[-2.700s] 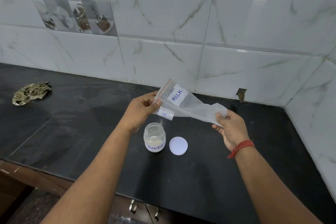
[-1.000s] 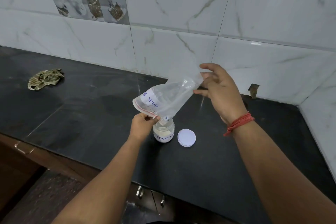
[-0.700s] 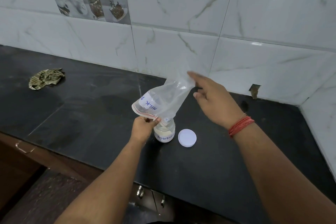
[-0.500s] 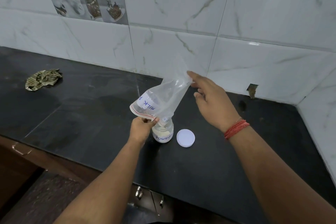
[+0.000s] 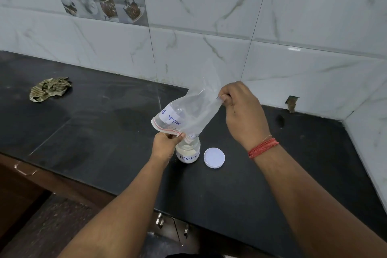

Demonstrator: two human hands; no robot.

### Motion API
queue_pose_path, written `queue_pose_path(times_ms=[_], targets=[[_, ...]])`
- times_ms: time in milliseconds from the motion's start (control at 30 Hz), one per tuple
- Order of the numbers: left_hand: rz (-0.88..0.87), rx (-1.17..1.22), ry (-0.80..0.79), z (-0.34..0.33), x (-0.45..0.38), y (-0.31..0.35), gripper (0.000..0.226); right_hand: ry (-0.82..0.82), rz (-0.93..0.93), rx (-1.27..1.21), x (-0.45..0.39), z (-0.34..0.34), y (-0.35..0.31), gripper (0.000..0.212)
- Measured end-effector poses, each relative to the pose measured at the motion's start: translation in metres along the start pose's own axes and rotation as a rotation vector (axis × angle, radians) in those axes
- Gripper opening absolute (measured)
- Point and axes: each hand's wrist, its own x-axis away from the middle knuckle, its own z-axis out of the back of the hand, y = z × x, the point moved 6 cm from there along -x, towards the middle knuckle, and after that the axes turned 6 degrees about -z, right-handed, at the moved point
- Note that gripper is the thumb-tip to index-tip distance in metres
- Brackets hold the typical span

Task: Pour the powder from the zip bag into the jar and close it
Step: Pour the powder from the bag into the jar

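A see-through plastic zip bag (image 5: pixel 189 114) with a red strip along its opening is held upside down over a small clear jar (image 5: pixel 188 150). The bag has a white label with blue writing that reads "MILK", seen upside down, and one more letter after it that is cut off. The left hand (image 5: pixel 166 145) pinches the bag's opening edge, right beside the jar's mouth. The right hand (image 5: pixel 243 112) is higher up and pinches the bag's bottom corner with its curled fingers, so the bag slants from that hand down to the jar. The bag looks almost see-through all the way, with little left inside.

The jar stands upright on the black stone counter (image 5: pixel 104 132). It has pale powder inside and a white label with blue writing that reads "POWDE", with the rest hidden round the side. A round white lid (image 5: pixel 214 157) lies flat on the counter just beside the jar, on its right, not touching it.

The right wrist wears a red thread band (image 5: pixel 263 147). A crumpled green and brown cloth (image 5: pixel 49 91) lies far off to the left on the counter. Behind is a white marble tile wall (image 5: pixel 293 16).
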Motion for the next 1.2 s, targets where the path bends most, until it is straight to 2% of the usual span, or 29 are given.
queue_pose_path(times_ms=[133, 533, 700, 833, 1133, 1200], targets=[[-0.003, 0.001, -0.01, 0.002, -0.003, -0.002, 0.024, 0.053, 0.04, -0.041, 0.001, 0.005, -0.006, 0.017], [0.014, -0.047, 0.005, 0.003, -0.001, -0.002, 0.021, -0.072, -0.008, -0.061, -0.003, -0.004, -0.004, 0.017], [0.003, -0.04, 0.009, 0.003, 0.003, 0.002, 0.026, -0.02, -0.029, -0.089, 0.002, 0.001, -0.002, 0.017], [0.007, -0.025, 0.014, 0.001, 0.005, 0.0, 0.02, 0.056, 0.001, -0.057, 0.006, 0.005, -0.004, 0.017], [0.021, -0.056, 0.042, 0.002, 0.003, 0.003, 0.019, 0.029, -0.052, -0.129, 0.013, 0.009, 0.001, 0.02], [0.021, -0.094, 0.028, 0.0, 0.006, 0.006, 0.02, -0.041, -0.084, -0.14, 0.013, 0.009, -0.002, 0.021]])
